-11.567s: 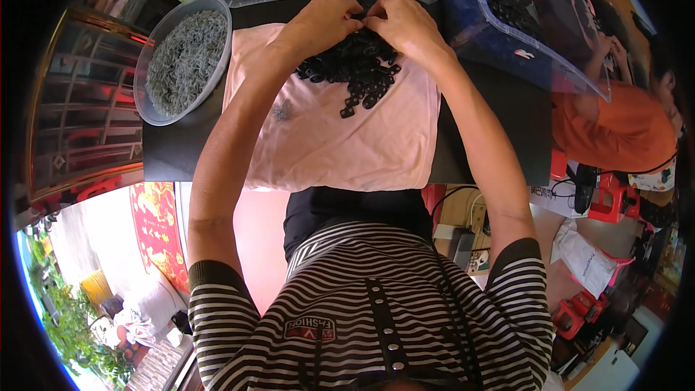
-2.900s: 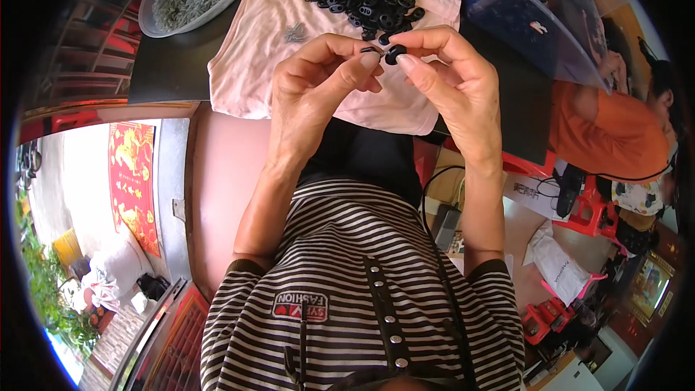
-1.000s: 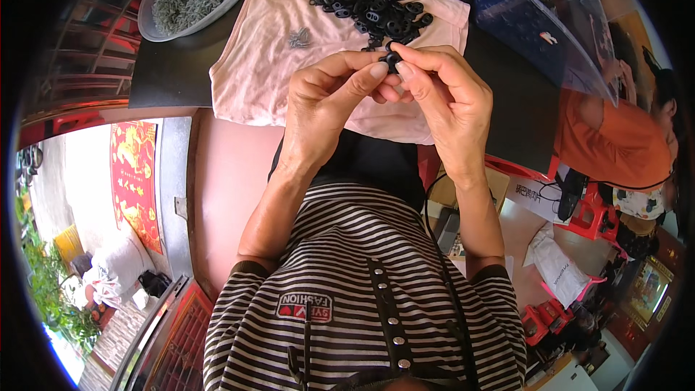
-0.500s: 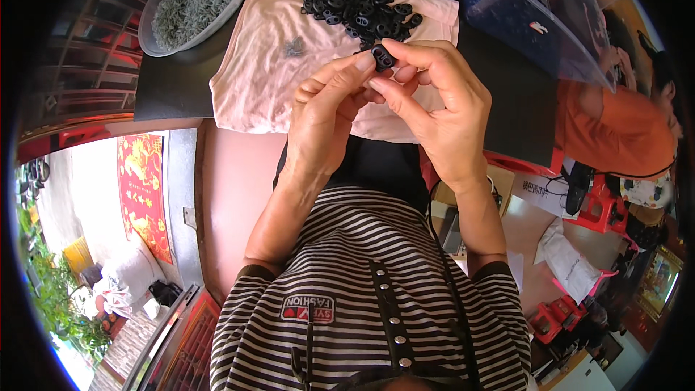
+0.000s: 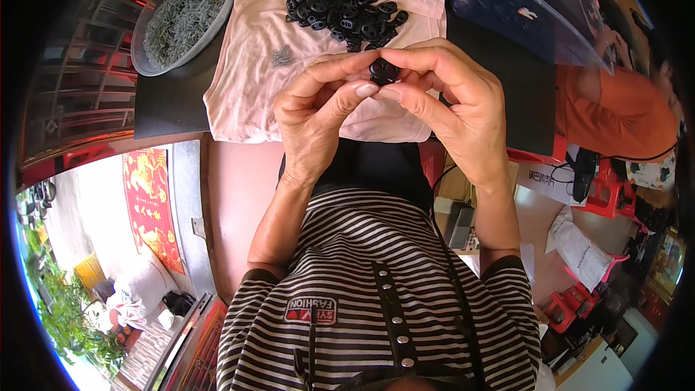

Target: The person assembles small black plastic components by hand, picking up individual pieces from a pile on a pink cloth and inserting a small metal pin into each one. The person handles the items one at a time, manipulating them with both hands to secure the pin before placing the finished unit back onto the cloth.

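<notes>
A pink cloth [image 5: 246, 87] covers the dark table [image 5: 166, 105], with a bowl [image 5: 148, 65] of grey bits at its left and a pile of black buttons [image 5: 344, 11] on top. Above the cloth's near edge, the left hand [image 5: 318, 119] and right hand [image 5: 452, 105] together pinch one black button [image 5: 384, 70] between their fingertips.

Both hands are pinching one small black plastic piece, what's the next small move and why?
Probably a firm squeeze between thumbs and forefingers. The black piece is pinched by the left hand and right hand above the pink cloth. The pile of black pieces lies beyond, so nothing else needs fetching first.
</notes>
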A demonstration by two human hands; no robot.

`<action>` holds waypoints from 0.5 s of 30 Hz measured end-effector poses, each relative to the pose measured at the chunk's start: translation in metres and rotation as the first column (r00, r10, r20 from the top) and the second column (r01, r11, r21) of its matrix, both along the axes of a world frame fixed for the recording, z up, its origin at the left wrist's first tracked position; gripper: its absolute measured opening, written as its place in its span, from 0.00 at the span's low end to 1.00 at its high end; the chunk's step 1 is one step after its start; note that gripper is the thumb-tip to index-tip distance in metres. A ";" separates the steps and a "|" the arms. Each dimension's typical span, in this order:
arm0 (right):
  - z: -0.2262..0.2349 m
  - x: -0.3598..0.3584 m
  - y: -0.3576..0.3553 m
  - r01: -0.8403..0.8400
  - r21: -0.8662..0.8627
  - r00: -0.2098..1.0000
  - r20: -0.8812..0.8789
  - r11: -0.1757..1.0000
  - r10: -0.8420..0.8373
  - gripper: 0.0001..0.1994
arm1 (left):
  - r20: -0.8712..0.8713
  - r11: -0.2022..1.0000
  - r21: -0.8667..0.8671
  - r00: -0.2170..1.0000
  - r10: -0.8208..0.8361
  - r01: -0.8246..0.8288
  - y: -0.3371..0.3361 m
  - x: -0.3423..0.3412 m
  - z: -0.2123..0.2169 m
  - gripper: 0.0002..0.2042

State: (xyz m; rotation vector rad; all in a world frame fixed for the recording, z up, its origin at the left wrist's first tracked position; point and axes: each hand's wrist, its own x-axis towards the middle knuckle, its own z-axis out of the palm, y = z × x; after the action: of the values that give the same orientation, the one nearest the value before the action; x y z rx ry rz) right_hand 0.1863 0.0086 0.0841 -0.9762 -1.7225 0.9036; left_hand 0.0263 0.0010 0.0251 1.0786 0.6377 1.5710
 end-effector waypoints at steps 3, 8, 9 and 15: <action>0.001 0.000 0.001 -0.003 -0.021 1.000 0.021 1.000 0.004 0.15 | -0.008 1.000 -0.029 1.000 0.007 -0.007 0.001 0.000 -0.002 0.14; -0.007 -0.002 0.001 0.025 -0.066 0.998 -0.055 0.998 -0.029 0.14 | -0.039 0.998 0.049 0.999 0.038 -0.036 0.005 0.000 -0.008 0.13; -0.008 -0.001 0.001 0.032 -0.038 0.999 -0.037 0.999 -0.033 0.14 | -0.031 0.999 0.042 0.999 0.032 -0.031 0.005 0.000 -0.008 0.12; -0.009 0.001 0.003 0.032 0.089 0.998 0.049 0.996 -0.036 0.13 | -0.014 0.997 0.082 1.000 0.018 -0.017 0.007 0.001 -0.008 0.12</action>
State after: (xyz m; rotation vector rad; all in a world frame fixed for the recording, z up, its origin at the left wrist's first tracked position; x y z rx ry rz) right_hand 0.1872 0.0119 0.0754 -0.9744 -1.7680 0.7803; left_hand 0.0275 0.0083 0.0171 1.1484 0.5987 1.6177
